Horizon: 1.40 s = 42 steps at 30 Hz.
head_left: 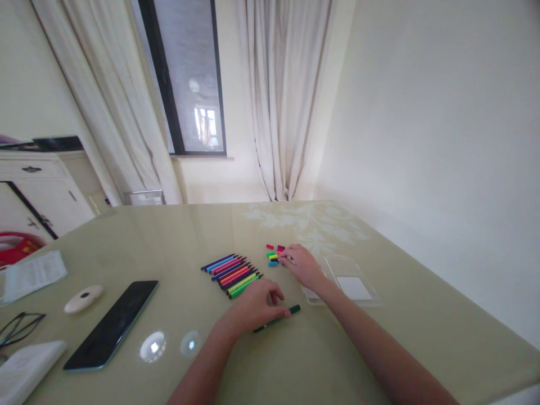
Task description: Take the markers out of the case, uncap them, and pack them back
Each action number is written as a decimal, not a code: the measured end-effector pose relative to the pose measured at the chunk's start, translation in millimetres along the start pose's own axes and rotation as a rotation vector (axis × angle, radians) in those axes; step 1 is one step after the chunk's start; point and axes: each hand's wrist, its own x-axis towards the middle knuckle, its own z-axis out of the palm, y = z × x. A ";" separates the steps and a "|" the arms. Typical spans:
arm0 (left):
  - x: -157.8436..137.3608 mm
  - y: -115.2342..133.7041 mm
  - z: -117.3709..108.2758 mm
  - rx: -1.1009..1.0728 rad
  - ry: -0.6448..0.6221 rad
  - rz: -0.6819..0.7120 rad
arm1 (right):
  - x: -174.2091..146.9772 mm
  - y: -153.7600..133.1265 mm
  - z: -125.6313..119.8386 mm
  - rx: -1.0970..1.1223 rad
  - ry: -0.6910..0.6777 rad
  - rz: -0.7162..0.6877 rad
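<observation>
My left hand (257, 304) is closed on a dark green marker (295, 309), its thumb against the barrel close to the table. The marker points from lower left to upper right. Just beyond that hand, several uncapped markers (230, 273) lie side by side in a slanting row, blue and purple through red to green, tips toward the upper right. My right hand (301, 265) reaches to a small group of loose coloured marker caps (272, 257). Its fingers are drawn together at the caps' right side; what lies between the fingertips is hidden.
Under my right forearm lies an open clear plastic case (373, 298). On the left of the glass-topped table (169, 236) are a phone (113, 323), a white oval object (83, 298), a white box (29, 368), black-framed glasses (21, 329) and a pale packet (36, 275).
</observation>
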 end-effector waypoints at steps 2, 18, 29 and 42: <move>3.0 -8.7 -6.7 0.074 0.166 -0.054 | 20.0 -5.8 3.7 -0.083 -0.062 -0.018; 6.2 -23.1 -15.6 0.326 0.345 -0.139 | 62.6 -26.5 6.2 -0.161 -0.035 0.061; 6.3 0.1 -8.5 0.009 0.509 0.047 | -39.2 2.6 -11.8 0.724 0.175 0.148; 1.2 9.3 -8.0 -0.087 0.439 0.101 | -38.7 -8.8 -20.3 1.001 0.134 0.077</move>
